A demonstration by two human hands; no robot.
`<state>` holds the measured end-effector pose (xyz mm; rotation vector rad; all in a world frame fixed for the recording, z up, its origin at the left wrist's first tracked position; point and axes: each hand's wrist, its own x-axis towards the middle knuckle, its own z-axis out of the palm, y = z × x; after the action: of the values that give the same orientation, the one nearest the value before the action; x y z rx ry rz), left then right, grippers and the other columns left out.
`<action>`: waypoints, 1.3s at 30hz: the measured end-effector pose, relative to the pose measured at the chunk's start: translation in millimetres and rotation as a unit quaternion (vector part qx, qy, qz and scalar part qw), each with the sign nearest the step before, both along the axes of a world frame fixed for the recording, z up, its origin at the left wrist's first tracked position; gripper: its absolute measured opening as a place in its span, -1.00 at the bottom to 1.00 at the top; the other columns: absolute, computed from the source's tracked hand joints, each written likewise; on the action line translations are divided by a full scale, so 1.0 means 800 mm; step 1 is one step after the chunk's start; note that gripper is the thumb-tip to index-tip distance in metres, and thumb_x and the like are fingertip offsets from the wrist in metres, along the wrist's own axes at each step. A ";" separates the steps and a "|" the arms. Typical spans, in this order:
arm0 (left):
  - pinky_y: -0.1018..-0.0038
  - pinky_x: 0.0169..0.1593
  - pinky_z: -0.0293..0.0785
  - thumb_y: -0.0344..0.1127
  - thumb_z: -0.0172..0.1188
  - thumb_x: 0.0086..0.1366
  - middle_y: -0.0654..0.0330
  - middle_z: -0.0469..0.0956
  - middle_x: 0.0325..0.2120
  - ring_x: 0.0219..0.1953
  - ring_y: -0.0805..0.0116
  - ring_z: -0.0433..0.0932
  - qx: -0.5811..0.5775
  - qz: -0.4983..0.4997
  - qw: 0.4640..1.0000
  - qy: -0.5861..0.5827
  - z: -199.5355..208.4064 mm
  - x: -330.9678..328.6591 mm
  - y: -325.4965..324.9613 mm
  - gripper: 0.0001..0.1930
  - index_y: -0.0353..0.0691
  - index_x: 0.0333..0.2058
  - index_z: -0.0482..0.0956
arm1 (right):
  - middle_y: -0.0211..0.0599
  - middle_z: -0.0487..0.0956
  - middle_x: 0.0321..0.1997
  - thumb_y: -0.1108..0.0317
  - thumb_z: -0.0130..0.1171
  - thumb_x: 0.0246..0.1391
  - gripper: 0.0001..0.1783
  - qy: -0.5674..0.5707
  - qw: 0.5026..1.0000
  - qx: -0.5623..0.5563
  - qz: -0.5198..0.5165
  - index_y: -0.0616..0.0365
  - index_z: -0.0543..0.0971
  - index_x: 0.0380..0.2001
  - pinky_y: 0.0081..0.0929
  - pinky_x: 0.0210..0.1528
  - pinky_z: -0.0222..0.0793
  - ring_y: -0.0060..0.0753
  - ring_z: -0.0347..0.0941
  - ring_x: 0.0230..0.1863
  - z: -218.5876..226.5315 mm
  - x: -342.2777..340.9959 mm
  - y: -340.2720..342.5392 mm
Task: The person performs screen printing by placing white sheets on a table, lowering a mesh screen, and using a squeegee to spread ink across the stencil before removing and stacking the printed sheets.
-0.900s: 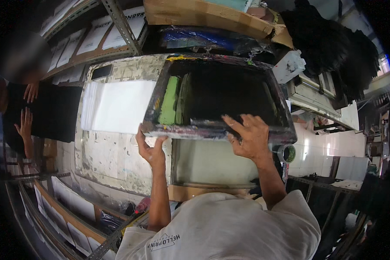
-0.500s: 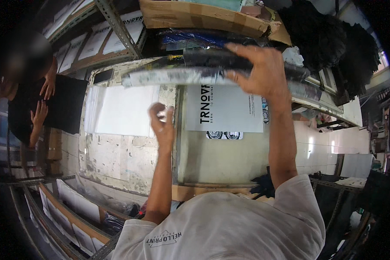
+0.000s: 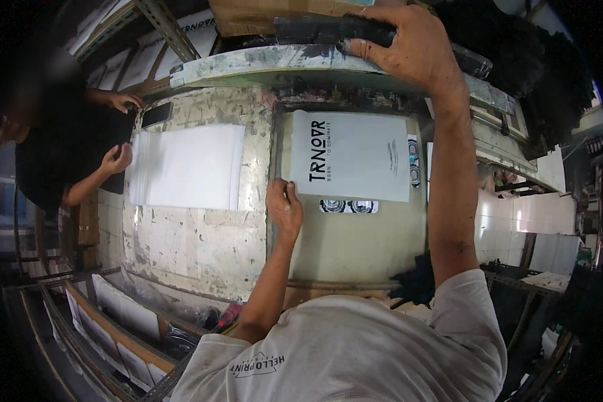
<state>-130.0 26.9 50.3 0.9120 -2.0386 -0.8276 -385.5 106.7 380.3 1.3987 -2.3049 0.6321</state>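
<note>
My right hand [image 3: 409,47] grips the far edge of a paint-smeared printing screen frame [image 3: 261,63] and holds it tilted up above the table. Under it lies a white sheet [image 3: 362,157] with dark lettering printed on it, flat on a greenish pad [image 3: 355,248]. My left hand [image 3: 285,208] is at the sheet's lower left corner, fingers curled and pinching its edge.
A stack of blank white sheets [image 3: 187,167] lies on the stained table [image 3: 201,248] to the left. Another person's hands [image 3: 117,161] rest on a black item at the table's left end. A black rag [image 3: 415,281] lies by my body. Racks with white sheets [image 3: 114,311] stand lower left.
The screen frame, lying flat under both hands before, has swung up with my right hand and uncovered the printed sheet. My left hand let go of the frame and moved to the sheet's corner.
</note>
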 end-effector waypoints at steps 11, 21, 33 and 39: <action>0.33 -0.16 0.41 -0.50 0.16 0.32 0.10 0.46 -0.40 -0.33 0.20 0.44 0.006 0.129 0.990 0.049 -0.003 0.124 -0.129 -0.93 -0.37 -0.32 0.47 | -0.04 0.69 -0.12 -0.02 0.49 -0.12 -0.44 0.030 0.999 -0.009 -0.014 0.07 0.72 -0.08 -0.24 0.05 0.46 -0.15 0.63 -0.07 -0.025 -0.013 -0.002; 0.13 0.01 0.38 -0.24 0.24 0.32 -0.05 0.55 -0.14 -0.07 -0.05 0.48 -0.136 0.488 0.850 -0.144 -0.005 0.289 -0.226 -0.71 -0.35 -0.11 0.54 | -0.17 0.70 -0.07 -0.08 0.50 -0.15 -0.42 0.077 0.997 -0.022 0.001 -0.01 0.72 -0.08 -0.19 0.09 0.48 -0.09 0.63 -0.02 -0.025 -0.019 -0.001; 0.18 0.01 0.28 -0.23 0.43 0.11 0.22 0.59 -0.13 -0.01 0.15 0.48 -0.142 0.146 0.959 -0.199 -0.019 0.159 -0.164 -0.71 -0.08 -0.16 0.71 | -0.15 0.69 -0.02 -0.10 0.47 -0.10 -0.42 0.009 1.000 0.011 -0.003 0.00 0.71 -0.05 -0.21 0.06 0.49 -0.14 0.63 -0.03 -0.016 -0.025 0.001; 0.24 -0.19 0.44 -0.37 0.41 0.07 0.10 0.62 -0.34 -0.28 0.11 0.58 -0.082 0.161 0.982 -0.045 -0.025 0.151 -0.192 -0.93 -0.17 -0.44 0.73 | -0.13 0.69 -0.02 -0.14 0.47 -0.11 -0.40 0.062 0.998 0.000 0.011 0.00 0.72 -0.06 -0.22 0.09 0.49 -0.16 0.62 0.01 -0.015 -0.017 -0.002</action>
<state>-8.8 -127.0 30.0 1.1624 -1.9308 -0.4427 -399.0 105.1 368.0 1.4238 -2.1955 0.5377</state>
